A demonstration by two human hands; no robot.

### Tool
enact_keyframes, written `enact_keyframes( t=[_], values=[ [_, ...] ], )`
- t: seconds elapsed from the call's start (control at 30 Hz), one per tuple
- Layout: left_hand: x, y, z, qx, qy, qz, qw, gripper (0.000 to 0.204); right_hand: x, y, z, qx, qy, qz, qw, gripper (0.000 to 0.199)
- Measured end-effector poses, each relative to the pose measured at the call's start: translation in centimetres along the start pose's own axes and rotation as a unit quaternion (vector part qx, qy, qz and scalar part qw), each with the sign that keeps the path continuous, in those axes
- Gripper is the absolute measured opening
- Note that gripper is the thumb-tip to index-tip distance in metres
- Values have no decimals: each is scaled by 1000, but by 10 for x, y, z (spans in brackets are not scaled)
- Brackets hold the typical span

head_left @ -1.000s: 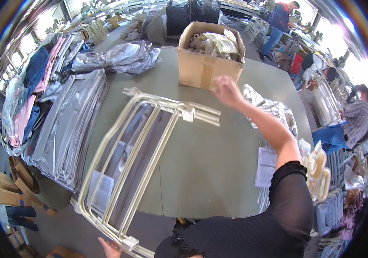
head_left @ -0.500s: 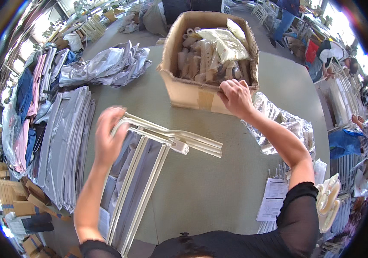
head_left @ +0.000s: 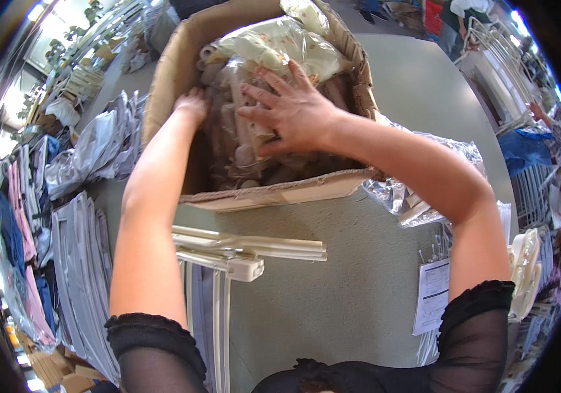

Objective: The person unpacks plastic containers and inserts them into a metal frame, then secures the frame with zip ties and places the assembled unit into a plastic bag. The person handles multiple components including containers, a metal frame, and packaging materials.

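A: What does the head view show of the left hand?

B: The left hand (head_left: 193,105) reaches over the left side of an open cardboard box (head_left: 274,196). Its fingers are blurred and partly lost among the contents, so I can't tell whether they grip anything.

A: And the right hand?

B: The right hand (head_left: 300,114) is spread wide, palm down, over the clear bags of tube-like parts (head_left: 244,141) in the middle of the box. Whether it presses on them I can't tell.

A: Anything else in there?

B: A clear bag with pale yellowish contents (head_left: 280,39) lies at the far side, beyond the right hand's fingers.

A: Where is the box?

B: On the grey-green table (head_left: 333,295), at its far side, in front of the person.

A: What's around it?

B: Nearer the person, a pale tube frame (head_left: 274,247) lies partly behind the left forearm. To the right, just beside the box, is a clear bag of parts (head_left: 392,200), with a printed sheet (head_left: 432,295) nearer the person. A stack of grey fabric pieces (head_left: 80,262) is at the left.
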State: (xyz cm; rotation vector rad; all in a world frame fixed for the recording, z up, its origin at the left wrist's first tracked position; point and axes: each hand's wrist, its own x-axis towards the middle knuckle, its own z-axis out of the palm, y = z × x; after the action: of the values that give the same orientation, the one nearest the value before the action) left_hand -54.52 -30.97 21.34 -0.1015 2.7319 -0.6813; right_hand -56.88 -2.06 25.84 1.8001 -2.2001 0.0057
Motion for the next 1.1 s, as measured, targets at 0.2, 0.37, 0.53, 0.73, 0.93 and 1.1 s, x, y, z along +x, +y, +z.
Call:
enact_keyframes(
  t=[0.2, 0.37, 0.53, 0.73, 0.93, 1.1],
  values=[
    [13, -3, 61, -19, -60, 55, 996, 62, 1, -37, 4, -62, 32, 60, 996, 70],
    [42, -11, -37, -101, 116, -100, 983, 31, -23, -42, 4, -99, 32, 44, 994, 72],
    [56, 6, 14, 17, -111, -32, 993, 34, -20, -50, 4, -125, 54, 38, 990, 70],
    [75, 13, 7, 6, -145, 10, 989, 32, -26, -39, 5, -99, 51, 37, 993, 69],
    [47, 10, 10, 7, -124, -5, 992, 29, -12, -37, 18, -90, 54, 15, 994, 68],
    [31, 3, 0, 8, -101, -15, 995, 27, -15, -32, 15, -74, 70, 19, 995, 68]
  ],
)
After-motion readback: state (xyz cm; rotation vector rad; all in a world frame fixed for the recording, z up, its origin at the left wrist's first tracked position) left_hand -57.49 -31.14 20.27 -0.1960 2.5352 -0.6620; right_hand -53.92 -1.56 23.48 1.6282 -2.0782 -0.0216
